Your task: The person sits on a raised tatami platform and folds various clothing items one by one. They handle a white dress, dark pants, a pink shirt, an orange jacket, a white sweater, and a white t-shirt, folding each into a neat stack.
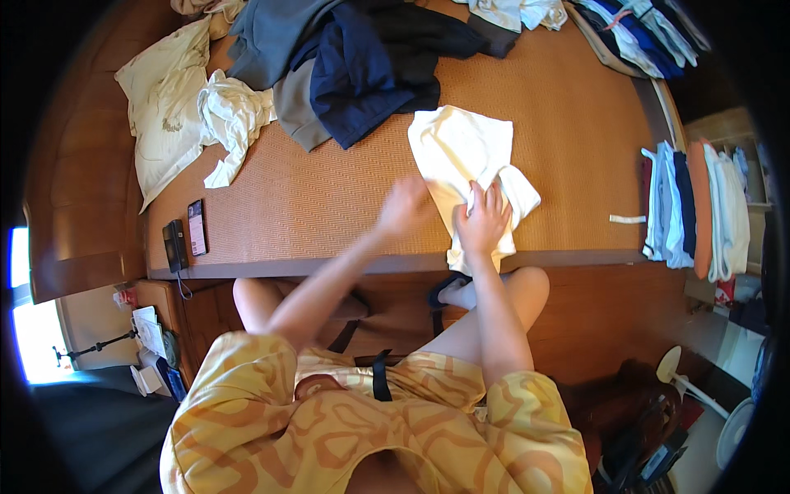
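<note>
A white cloth garment [463, 142] lies partly folded on the woven mat, its lower end reaching over the bed's front edge. My right hand [484, 225] rests palm down on the lower part of the garment, fingers spread, beside a flap that is turned out to the right. Just left of the garment is my left hand [404, 207], blurred by motion with its fingers bent. Whether it pinches any cloth is not clear.
Dark clothes [358, 68] are heaped at the back, near a crumpled white shirt [231, 117] and a pillow [166, 111]. At the left front lie a smartphone [197, 227] and a black device with a cord [174, 246]. Folded clothes [669, 207] stand in a row at the right.
</note>
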The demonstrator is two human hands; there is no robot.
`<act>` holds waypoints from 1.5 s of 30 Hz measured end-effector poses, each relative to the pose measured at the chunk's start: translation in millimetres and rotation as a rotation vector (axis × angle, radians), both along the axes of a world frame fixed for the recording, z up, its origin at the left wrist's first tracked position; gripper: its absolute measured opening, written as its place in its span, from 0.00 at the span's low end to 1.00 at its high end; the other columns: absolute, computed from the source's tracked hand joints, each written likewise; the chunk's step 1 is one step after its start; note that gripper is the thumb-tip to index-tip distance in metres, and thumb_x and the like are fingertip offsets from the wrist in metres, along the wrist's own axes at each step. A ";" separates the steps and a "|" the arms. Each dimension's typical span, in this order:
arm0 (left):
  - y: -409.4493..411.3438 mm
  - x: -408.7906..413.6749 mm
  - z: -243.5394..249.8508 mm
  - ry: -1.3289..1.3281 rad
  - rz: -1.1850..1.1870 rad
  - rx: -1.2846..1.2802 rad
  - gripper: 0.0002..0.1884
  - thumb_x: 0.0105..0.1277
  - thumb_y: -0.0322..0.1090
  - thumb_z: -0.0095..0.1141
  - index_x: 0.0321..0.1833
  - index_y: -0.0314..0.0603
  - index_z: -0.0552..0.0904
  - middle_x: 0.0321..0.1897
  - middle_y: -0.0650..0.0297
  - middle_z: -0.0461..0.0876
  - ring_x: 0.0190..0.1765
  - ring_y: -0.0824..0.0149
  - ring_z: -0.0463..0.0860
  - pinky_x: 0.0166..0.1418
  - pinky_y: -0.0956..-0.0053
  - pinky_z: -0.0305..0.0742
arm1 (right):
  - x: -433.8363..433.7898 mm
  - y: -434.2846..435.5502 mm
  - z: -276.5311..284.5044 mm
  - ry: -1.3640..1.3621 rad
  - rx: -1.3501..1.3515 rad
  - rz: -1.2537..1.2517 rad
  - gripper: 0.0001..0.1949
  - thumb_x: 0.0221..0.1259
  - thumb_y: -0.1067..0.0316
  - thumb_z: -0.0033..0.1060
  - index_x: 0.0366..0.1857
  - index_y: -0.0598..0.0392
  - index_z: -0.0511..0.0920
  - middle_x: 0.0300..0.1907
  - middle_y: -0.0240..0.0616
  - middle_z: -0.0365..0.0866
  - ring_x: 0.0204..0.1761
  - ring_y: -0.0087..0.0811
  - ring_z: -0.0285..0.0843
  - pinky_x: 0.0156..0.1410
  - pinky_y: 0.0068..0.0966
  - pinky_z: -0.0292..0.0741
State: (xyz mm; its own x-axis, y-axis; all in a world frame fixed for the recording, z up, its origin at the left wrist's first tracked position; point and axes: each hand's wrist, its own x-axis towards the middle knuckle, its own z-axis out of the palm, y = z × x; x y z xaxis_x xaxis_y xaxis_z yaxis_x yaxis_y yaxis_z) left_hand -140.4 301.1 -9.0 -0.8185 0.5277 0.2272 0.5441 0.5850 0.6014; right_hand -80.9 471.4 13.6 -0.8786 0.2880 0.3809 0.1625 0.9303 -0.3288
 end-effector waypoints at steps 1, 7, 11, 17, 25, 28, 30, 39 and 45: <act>4.7 47.8 4.1 -0.116 -0.053 0.052 0.25 0.52 0.38 0.62 0.53 0.40 0.76 0.53 0.53 0.74 0.60 0.49 0.69 0.62 0.56 0.64 | -0.4 1.4 -1.4 0.035 -0.027 0.015 0.18 0.50 0.68 0.53 0.48 0.48 0.77 0.50 0.39 0.76 0.65 0.38 0.64 0.64 0.48 0.58; 20.0 137.7 21.9 -0.184 -0.192 -0.069 0.43 0.49 0.48 0.67 0.64 0.31 0.62 0.60 0.50 0.67 0.67 0.50 0.63 0.68 0.53 0.57 | -1.7 9.9 -25.2 0.122 -0.710 -0.054 0.18 0.55 0.78 0.44 0.48 0.50 0.77 0.52 0.38 0.77 0.58 0.38 0.71 0.63 0.38 0.63; 16.7 127.6 30.3 -0.402 0.084 0.319 0.36 0.45 0.48 0.70 0.53 0.31 0.72 0.41 0.46 0.78 0.48 0.49 0.78 0.54 0.61 0.72 | -10.1 -15.0 46.8 0.199 -2.500 -0.302 0.19 0.63 0.74 0.38 0.56 0.50 0.74 0.58 0.46 0.73 0.58 0.37 0.72 0.63 0.36 0.70; -64.8 95.1 97.5 -0.371 0.153 0.341 0.09 0.53 0.30 0.59 0.38 0.45 0.81 0.23 0.62 0.77 0.27 0.74 0.76 0.33 0.75 0.72 | 49.1 5.6 173.3 -0.025 -2.381 0.386 0.21 0.67 0.75 0.31 0.63 0.49 0.66 0.61 0.46 0.69 0.57 0.41 0.76 0.50 0.38 0.83; -224.2 34.8 307.9 0.147 0.231 0.479 0.07 0.63 0.24 0.52 0.39 0.38 0.84 0.31 0.66 0.82 0.33 0.78 0.77 0.35 0.83 0.70 | 48.2 38.8 266.1 0.155 -1.919 0.631 0.19 0.68 0.73 0.43 0.62 0.49 0.65 0.56 0.42 0.73 0.53 0.38 0.78 0.48 0.35 0.84; -236.9 44.9 362.9 0.207 0.239 0.399 0.06 0.64 0.26 0.53 0.39 0.40 0.83 0.31 0.68 0.79 0.32 0.77 0.76 0.35 0.81 0.71 | 40.7 18.7 304.7 0.108 -1.866 0.783 0.22 0.66 0.73 0.47 0.65 0.48 0.65 0.56 0.42 0.75 0.53 0.35 0.79 0.50 0.32 0.83; -218.8 69.7 372.9 0.059 0.196 0.262 0.07 0.64 0.28 0.54 0.44 0.41 0.81 0.35 0.67 0.79 0.37 0.76 0.77 0.41 0.79 0.72 | 36.8 -13.4 320.1 0.046 -1.870 0.869 0.23 0.65 0.74 0.49 0.65 0.49 0.65 0.56 0.41 0.75 0.53 0.34 0.78 0.54 0.30 0.81; -89.1 140.7 215.8 -0.025 0.082 0.366 0.57 0.50 0.58 0.67 0.73 0.40 0.43 0.63 0.40 0.62 0.65 0.44 0.66 0.66 0.57 0.64 | 44.8 -85.6 362.2 -0.083 -1.990 0.841 0.30 0.64 0.82 0.34 0.71 0.48 0.54 0.52 0.51 0.75 0.49 0.34 0.80 0.55 0.27 0.80; -85.4 134.4 214.5 0.050 0.222 0.352 0.35 0.51 0.37 0.66 0.63 0.39 0.66 0.50 0.45 0.77 0.52 0.49 0.79 0.51 0.60 0.76 | 65.7 -76.5 388.0 -0.029 -1.886 0.710 0.24 0.67 0.76 0.43 0.68 0.49 0.61 0.52 0.44 0.77 0.51 0.32 0.79 0.54 0.29 0.80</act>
